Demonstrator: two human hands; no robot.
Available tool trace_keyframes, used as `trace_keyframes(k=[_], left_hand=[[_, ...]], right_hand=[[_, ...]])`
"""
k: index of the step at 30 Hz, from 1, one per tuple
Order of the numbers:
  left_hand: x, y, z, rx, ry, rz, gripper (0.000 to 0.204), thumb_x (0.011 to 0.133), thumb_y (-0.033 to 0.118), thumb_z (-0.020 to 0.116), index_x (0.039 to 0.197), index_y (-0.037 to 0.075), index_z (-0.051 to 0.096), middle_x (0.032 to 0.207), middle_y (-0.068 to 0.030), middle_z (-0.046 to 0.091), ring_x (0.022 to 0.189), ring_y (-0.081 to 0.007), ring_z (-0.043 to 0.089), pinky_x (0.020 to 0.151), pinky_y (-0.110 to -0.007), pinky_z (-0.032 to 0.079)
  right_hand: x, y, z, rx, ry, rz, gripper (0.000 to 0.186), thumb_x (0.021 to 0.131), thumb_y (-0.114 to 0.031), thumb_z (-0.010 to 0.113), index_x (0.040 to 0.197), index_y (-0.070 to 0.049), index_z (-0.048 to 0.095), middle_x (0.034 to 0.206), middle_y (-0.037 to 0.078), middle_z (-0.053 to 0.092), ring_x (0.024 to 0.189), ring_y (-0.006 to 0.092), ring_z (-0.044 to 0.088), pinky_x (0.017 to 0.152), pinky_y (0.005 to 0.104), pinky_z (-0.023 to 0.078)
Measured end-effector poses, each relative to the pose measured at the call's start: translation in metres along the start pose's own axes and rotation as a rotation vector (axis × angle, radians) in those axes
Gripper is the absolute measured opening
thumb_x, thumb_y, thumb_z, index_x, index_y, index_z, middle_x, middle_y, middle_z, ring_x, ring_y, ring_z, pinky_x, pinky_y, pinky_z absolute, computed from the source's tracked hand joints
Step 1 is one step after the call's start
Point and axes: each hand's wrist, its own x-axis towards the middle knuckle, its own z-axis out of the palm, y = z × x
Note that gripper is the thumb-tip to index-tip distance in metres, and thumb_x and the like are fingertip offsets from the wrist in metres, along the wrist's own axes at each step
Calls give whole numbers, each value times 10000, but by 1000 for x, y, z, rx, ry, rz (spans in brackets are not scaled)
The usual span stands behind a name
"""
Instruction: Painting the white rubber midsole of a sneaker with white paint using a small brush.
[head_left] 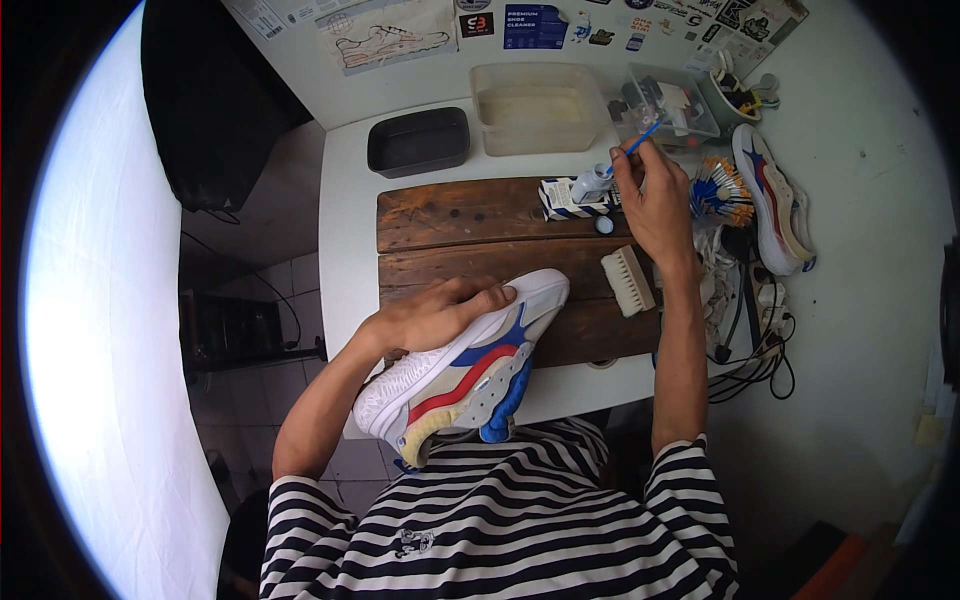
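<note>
A blue wall poster (535,27) and a black sticker (477,24) bear printed lettering.

On the white tabletop (349,215) lies a plank board (450,215); outward from its middle sit a black tray (420,163) at 11 o'clock, translucent tub (540,142) at 12, clear box (704,130) at 1; on it, a striped carton (560,210) at 1, cap (604,226) at 2, brush (628,281) at 3.

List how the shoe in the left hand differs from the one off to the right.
The held shoe is gripped by the left hand; neither hand touches the other shoe. The held shoe is close in front of the person, while the other shoe lies right of the wooden board. The held shoe looks larger in view than the other shoe. Both have white soles with red and blue parts.
</note>
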Motion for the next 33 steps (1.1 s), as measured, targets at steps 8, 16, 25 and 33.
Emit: trace_keyframes(k=[8, 16, 25, 33], left_hand=[[9, -14, 4, 14, 30, 53, 797, 941, 689, 348, 1406, 75, 554, 1160, -251, 698, 980, -367, 716, 892, -422, 539], [1, -1, -1, 4, 0, -21, 859, 884, 764, 372, 1419, 120, 564, 1234, -209, 685, 1031, -343, 709, 914, -383, 521], [7, -13, 4, 11, 44, -6, 862, 885, 760, 376, 1432, 117, 550, 1226, -205, 689, 1056, -343, 701, 934, -377, 509], [4, -6, 0, -6, -1, -13, 833, 899, 741, 369, 1415, 117, 565, 1215, -208, 693, 1045, -348, 703, 933, -394, 510]], right_hand=[[2, 1, -11, 37, 90, 32, 149, 975, -108, 628, 925, 28, 595, 729, 141, 670, 621, 215, 643, 604, 365, 475], [-5, 16, -17, 139, 140, 128, 174, 1023, -143, 588, 972, 23, 604, 790, 83, 709, 664, 90, 601, 635, 251, 480], [-11, 16, -15, 191, 217, 234, 149, 1004, -108, 598, 960, 34, 599, 757, 112, 716, 679, 139, 688, 618, 291, 508], [-22, 14, -20, 382, 275, 248, 154, 1020, -121, 579, 976, 26, 592, 797, 112, 717, 672, 116, 650, 640, 267, 516]])
